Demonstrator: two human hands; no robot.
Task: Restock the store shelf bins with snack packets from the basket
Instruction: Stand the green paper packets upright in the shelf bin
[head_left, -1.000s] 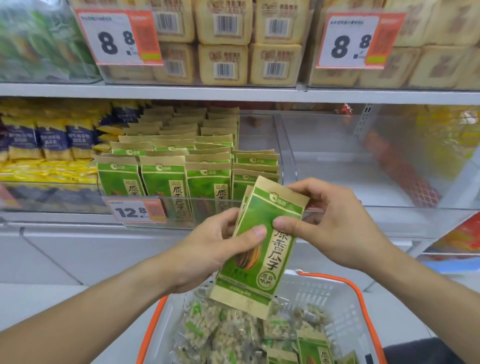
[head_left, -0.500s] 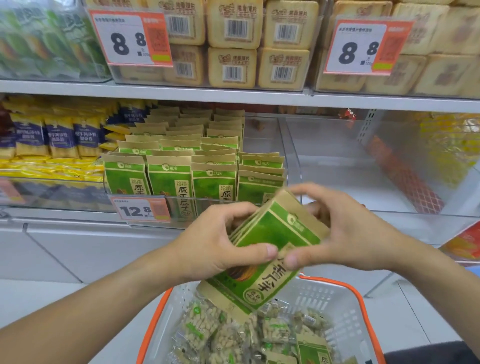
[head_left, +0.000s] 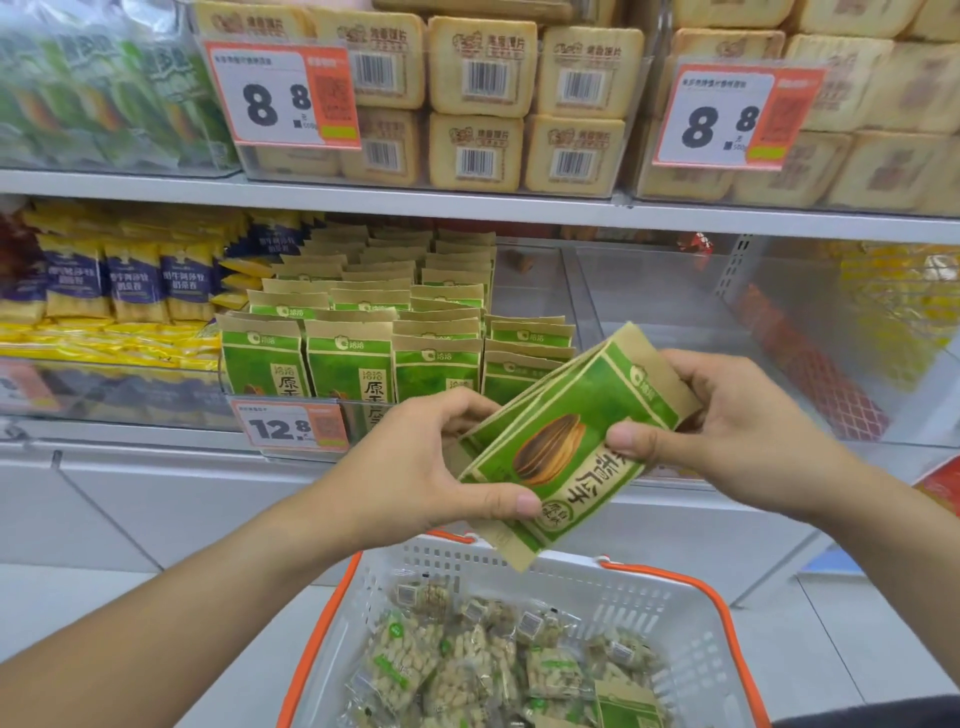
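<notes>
Both hands clamp one small stack of flat, kraft-edged green packets (head_left: 566, 441) above the basket (head_left: 691, 613): left hand (head_left: 415, 467) pinching its lower end, right hand (head_left: 727, 415) its upper end. Squaring seems underway; next, slot them upright into the clear bin (head_left: 530, 291), whose right-hand rows run short.

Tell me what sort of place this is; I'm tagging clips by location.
A shop aisle, most likely a grocery store: price tags on shelf bins, stocked packets in rows, and a shopping basket below.
</notes>
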